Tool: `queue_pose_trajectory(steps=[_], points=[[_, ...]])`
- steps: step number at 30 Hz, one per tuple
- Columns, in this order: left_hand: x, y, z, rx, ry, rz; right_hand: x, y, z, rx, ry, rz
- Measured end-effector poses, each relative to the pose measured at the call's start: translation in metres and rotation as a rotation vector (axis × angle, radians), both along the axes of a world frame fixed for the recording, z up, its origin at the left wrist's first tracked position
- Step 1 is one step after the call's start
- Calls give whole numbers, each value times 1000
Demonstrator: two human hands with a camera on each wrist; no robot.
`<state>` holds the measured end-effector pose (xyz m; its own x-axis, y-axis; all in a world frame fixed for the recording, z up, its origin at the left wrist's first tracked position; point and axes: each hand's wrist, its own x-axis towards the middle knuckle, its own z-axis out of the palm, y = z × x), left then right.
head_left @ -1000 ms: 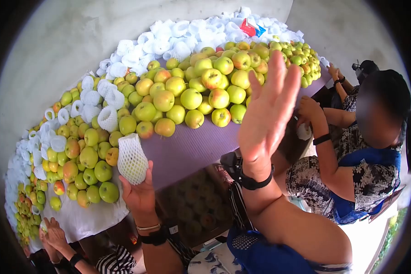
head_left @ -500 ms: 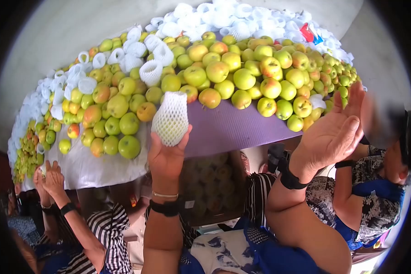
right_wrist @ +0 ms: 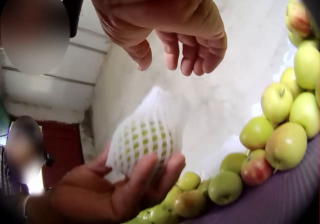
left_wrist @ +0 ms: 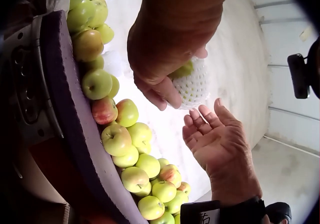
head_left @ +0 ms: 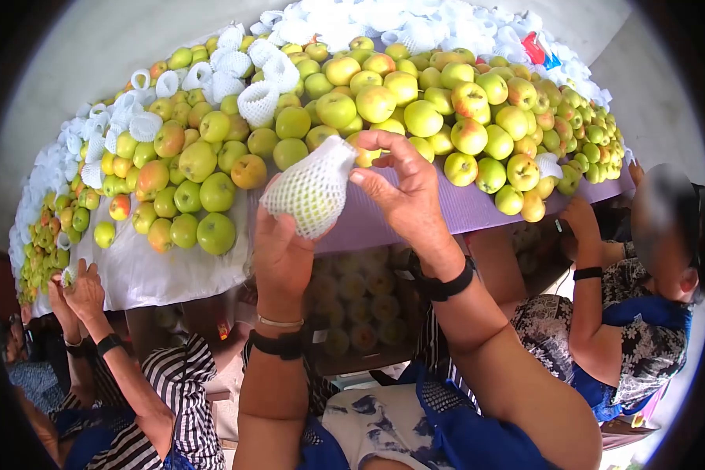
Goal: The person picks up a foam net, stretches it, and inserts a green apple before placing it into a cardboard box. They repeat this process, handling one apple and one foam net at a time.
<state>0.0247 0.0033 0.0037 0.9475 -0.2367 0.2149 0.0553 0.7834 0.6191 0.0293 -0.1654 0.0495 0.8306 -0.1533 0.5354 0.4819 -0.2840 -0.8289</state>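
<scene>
An apple in a white foam net sleeve [head_left: 312, 188] is held up in my left hand [head_left: 280, 262], over the front edge of the table. The sleeve's narrow end points up and toward my right hand [head_left: 412, 200]. In the left wrist view a patch of bare green apple [left_wrist: 183, 70] shows at one end of the foam net. My right hand's fingers are loosely bent beside the narrow end, with nothing between them. In the right wrist view a gap separates that hand from the sleeve.
A long heap of green and reddish apples [head_left: 376, 102] covers the table, with loose foam nets [head_left: 439, 27] behind it. Purple padding [head_left: 466, 200] lines the table's edge. People work at both sides, a striped garment [head_left: 168, 376] left and a patterned sleeve [head_left: 642, 360] right. A box of fruit [head_left: 360, 313] stands below.
My right hand has come in from the far right to beside the sleeve. My left hand still holds the apple, now tilted toward the right hand. The head view has swung rightward.
</scene>
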Motion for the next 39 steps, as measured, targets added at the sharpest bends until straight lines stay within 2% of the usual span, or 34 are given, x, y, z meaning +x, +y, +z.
queue_pose_trajectory(steps=[3, 9, 12, 18, 24, 28, 31, 35, 39], points=[[0, 0, -2, 31, -15, -14, 3, 3, -11, 107, 106, 77], [-1, 2, -5, 97, 76, -10, 4, -4, -6, -367, -279, 8], [0, 2, -9, 52, 109, -42, -4, 1, -10, -241, -128, 152], [-3, -1, -8, 78, 121, -27, -2, 12, -14, -45, 114, 154], [-5, -7, -6, 34, 94, -77, 2, 15, -26, 74, 124, 120], [-7, -13, -11, 189, 99, 29, 4, 17, -26, 110, 83, 116], [-8, -16, -11, 212, 148, 29, 1, 19, -23, -282, -156, -115], [-12, -23, -6, 260, 186, 88, 2, 22, -28, -457, -337, -237], [-13, -19, -2, 236, 169, 128, -2, 27, -23, -478, -346, -125]])
